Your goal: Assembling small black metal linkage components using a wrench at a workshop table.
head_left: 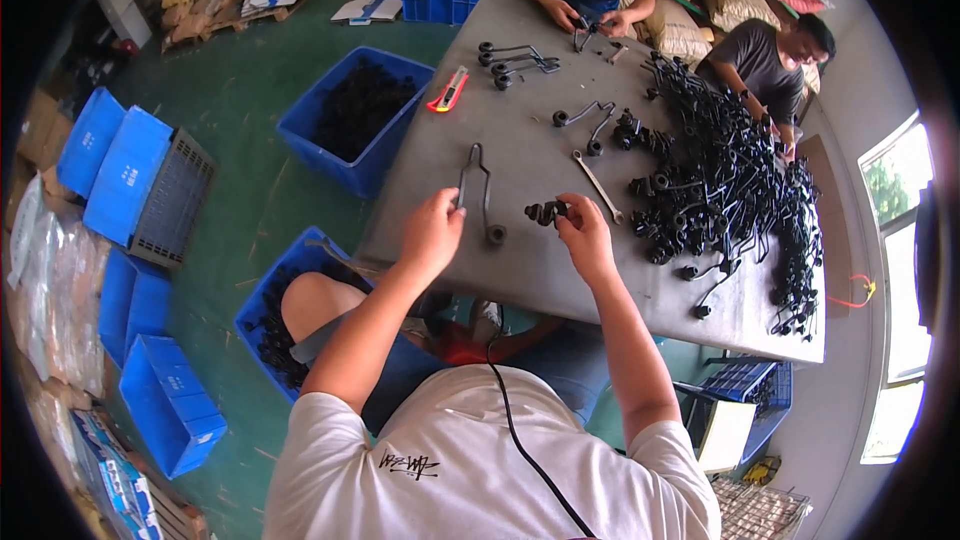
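Sitting at the near edge of the grey bench (pixel 520 260), we have our left hand (pixel 432 232) closed around the near end of a black bent-wire hook (pixel 478 192) that lies on the bench top. Our right hand (pixel 585 235) pinches a small black fitting (pixel 546 212) just to the right of it, fingers curled shut on it. Judging by the layout, little is done: a few finished-looking hooks (pixel 515 62) lie at the far left, while a big tangled pile of black parts (pixel 720 190) covers the right side. A spanner (pixel 597 185) lies between us and the pile. Two other people work at the far end.
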The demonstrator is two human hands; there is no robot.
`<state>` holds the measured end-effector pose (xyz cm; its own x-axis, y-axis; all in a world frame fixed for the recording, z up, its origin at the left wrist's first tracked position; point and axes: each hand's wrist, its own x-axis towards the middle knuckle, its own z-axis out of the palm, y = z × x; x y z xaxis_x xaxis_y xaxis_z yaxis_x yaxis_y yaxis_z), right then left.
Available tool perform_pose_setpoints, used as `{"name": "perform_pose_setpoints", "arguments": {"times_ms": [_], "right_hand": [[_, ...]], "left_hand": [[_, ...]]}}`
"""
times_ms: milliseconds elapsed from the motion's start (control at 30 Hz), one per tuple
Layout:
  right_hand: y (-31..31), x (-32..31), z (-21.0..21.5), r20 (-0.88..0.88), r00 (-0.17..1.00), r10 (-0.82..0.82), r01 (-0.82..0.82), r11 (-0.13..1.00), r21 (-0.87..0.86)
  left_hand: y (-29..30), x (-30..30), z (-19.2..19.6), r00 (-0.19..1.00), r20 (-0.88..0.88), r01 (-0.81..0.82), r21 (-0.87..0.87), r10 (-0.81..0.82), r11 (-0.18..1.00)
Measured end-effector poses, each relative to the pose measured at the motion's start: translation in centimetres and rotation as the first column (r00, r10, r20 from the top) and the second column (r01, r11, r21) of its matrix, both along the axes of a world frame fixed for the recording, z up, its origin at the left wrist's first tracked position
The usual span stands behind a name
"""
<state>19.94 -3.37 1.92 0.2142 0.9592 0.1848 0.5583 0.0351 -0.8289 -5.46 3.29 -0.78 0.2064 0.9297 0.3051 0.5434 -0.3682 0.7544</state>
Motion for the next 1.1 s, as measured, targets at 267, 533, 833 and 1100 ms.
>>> {"name": "perform_pose_setpoints", "arguments": {"times_ms": [267, 533, 833, 1100], "right_hand": [[1.2, -3.0, 1.4, 0.037, 0.999, -0.001, -0.007, 0.978, 0.208], [1.3, -5.0, 1.8, 0.255, 0.962, 0.098, -0.141, 0.978, 0.155], [1.6, -5.6, 2.5, 0.264, 0.961, 0.086, -0.101, 0.994, 0.044], [4.2, -4.9, 2.9, 0.295, 0.948, 0.119, -0.110, 0.993, -0.045]], "left_hand": [[-2.7, 2.4, -0.2, 0.972, 0.125, 0.211, -0.105, -0.198, 0.972], [1.2, 2.0, 1.5, 0.945, 0.266, 0.276, -0.341, -0.189, 0.898], [2.7, 2.2, 0.0, 0.891, 0.326, 0.438, -0.430, -0.316, 0.790], [3.3, 1.4, 1.1, 0.877, 0.252, 0.470, -0.268, -0.409, 0.841]]}}
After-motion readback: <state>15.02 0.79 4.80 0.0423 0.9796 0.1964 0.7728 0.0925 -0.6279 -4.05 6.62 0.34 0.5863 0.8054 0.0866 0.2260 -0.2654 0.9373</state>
